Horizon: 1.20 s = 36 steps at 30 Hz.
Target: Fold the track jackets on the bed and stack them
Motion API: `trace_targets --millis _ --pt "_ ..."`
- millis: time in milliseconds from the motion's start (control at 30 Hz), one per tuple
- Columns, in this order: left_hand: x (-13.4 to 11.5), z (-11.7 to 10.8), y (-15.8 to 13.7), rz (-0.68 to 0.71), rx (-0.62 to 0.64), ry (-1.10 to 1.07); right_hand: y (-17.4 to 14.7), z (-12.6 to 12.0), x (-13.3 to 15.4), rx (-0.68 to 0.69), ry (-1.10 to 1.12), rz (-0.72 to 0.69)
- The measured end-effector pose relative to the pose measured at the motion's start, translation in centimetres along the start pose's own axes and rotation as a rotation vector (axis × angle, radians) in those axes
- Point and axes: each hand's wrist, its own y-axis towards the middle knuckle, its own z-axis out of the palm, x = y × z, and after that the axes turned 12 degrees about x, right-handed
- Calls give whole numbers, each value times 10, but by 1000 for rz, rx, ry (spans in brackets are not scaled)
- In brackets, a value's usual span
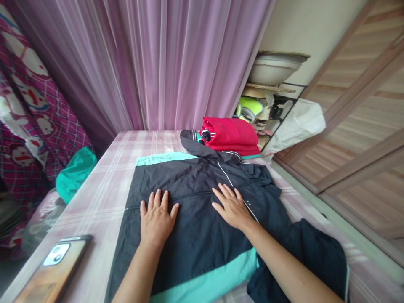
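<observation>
A dark jacket (192, 219) with turquoise side panels and white piping lies spread out, its zipped front facing up. My left hand (158, 216) rests flat on its lower part, fingers spread, just beside the zipper line. Flat on the chest area, near the white piping, lies my right hand (232, 206) with its fingers apart. One sleeve trails toward the near right, partly behind my right forearm. The other sleeve reaches to the far side, beside a folded red garment (232, 134) stacked on more clothing.
The jacket lies on a checked pink-and-white cloth surface (104, 181). A phone (53, 269) is at the near left. Purple curtains (176, 63) hang behind. A shelf with a pale basin (274, 69) and a white bag (299, 126) stand right, near wooden doors (356, 105).
</observation>
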Motion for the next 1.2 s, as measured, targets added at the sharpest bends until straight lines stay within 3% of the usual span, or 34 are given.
trace_targets --millis 267,500,633,1000,1200 --pt "3 -1 0 -29 27 62 0 -2 -2 -28 73 -53" --pt "5 -4 1 -79 89 137 -2 8 -7 -97 155 -265" --pt "0 -10 0 -109 112 111 -5 7 -5 -52 165 -335" --pt "-7 -18 -4 -58 8 10 -7 -6 1 -14 92 -285" --pt "-17 -29 -43 76 -53 10 -12 -9 4 23 87 -155"
